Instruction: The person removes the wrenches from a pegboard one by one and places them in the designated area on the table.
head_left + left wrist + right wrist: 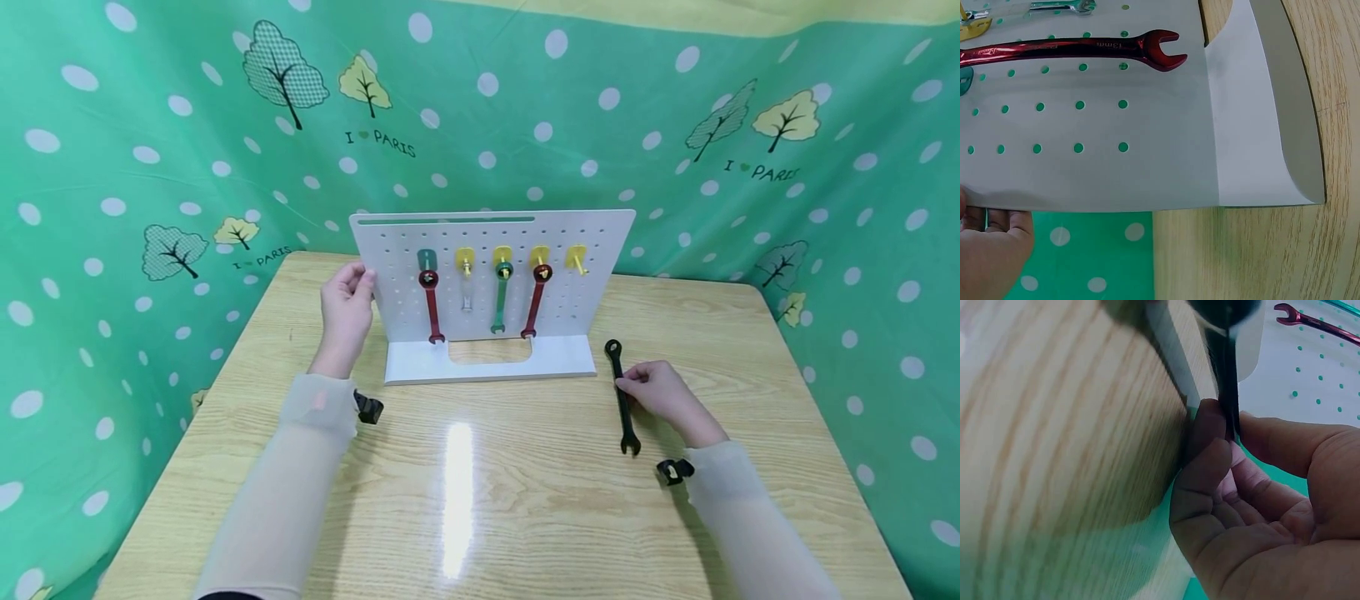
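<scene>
A white pegboard stand (405, 321) stands upright on the table, and my left hand (349, 308) grips its left edge with the thumb in front. In the left wrist view, curled fingers (1007, 222) show at that edge. To the right of the stand, my right hand (660, 390) pinches a black wrench (623, 408) near its middle, between thumb and fingers. The right wrist view shows the wrench (1230, 381) close up, partly out of frame. On the board hang a red wrench (432, 310), a small silver wrench (467, 296), a green wrench (500, 302) and another red wrench (535, 304).
The rightmost yellow hook (577, 259) holds no wrench. The wooden table (540, 492) carries a bright light reflection. A green dotted curtain (487, 108) hangs behind and at both sides. Black camera mounts (368, 408) sit on both wrists.
</scene>
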A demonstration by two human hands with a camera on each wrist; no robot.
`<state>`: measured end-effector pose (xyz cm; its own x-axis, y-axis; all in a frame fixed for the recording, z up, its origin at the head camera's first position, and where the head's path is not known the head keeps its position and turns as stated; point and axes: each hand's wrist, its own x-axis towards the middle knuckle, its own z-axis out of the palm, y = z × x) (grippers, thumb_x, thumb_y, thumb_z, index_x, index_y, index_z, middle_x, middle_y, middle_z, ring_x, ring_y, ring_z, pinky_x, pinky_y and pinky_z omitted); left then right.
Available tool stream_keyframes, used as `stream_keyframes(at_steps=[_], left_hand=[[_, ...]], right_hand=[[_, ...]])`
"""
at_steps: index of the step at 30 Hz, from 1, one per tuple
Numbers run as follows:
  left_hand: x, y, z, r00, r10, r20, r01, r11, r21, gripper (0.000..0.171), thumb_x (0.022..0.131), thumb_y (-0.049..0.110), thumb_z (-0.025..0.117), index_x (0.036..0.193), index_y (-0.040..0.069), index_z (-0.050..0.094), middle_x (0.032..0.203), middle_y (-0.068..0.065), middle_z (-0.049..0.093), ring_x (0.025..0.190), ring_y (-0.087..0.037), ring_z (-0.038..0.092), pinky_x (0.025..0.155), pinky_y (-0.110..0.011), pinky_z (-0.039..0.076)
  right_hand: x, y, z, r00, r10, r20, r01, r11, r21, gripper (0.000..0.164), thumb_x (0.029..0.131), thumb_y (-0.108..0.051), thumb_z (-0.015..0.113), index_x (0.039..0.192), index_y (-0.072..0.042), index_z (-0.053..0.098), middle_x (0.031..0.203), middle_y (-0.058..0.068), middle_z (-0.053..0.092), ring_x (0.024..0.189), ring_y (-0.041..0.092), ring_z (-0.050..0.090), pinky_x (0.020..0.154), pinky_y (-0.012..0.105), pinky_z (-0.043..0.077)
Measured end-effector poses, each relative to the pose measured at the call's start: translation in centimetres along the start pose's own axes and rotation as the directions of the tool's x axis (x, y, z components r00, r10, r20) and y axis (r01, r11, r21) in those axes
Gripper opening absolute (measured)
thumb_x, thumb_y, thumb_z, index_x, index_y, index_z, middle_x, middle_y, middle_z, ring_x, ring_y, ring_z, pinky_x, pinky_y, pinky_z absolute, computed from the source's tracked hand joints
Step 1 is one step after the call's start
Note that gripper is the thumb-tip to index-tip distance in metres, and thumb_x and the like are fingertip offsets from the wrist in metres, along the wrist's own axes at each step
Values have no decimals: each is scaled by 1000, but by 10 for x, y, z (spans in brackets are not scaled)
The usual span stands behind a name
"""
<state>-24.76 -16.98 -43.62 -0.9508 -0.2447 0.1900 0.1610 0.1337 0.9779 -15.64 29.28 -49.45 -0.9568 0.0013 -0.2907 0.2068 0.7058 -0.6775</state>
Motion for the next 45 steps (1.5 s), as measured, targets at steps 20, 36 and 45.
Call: stream_keyframes(at_steps=[20,36,45], left_hand=[[-2,2,0,1000,-13,1,13,1000,13,28,107,18,53,123,-2,65,117,-15,68,107,-21,64,94,-33,52],[2,-2,1,1000,-17,-20,17,1000,-6,24,106,12,55,117,-7,65,110,-18,68,102,-21,65,92,-30,53],[2,-2,1,1000,-3,-8,3,1000,-15,25,107,13,54,118,-7,65,112,-19,68,104,-22,65,93,-30,53]], right_hand=[[-1,-6,-1,999,37,8,-37,997,-62,21,100,-15,64,91,3,69,73,8,65,67,21,57,59,32,46],[6,-8,-1,999,39,27,-32,976,-214,24,96,-18,62,75,-6,60,68,5,56,61,19,51,55,31,43],[5,-9,0,999,29,19,-24,973,-231,27,98,-19,62,74,-6,59,66,5,55,60,19,50,55,32,42]])
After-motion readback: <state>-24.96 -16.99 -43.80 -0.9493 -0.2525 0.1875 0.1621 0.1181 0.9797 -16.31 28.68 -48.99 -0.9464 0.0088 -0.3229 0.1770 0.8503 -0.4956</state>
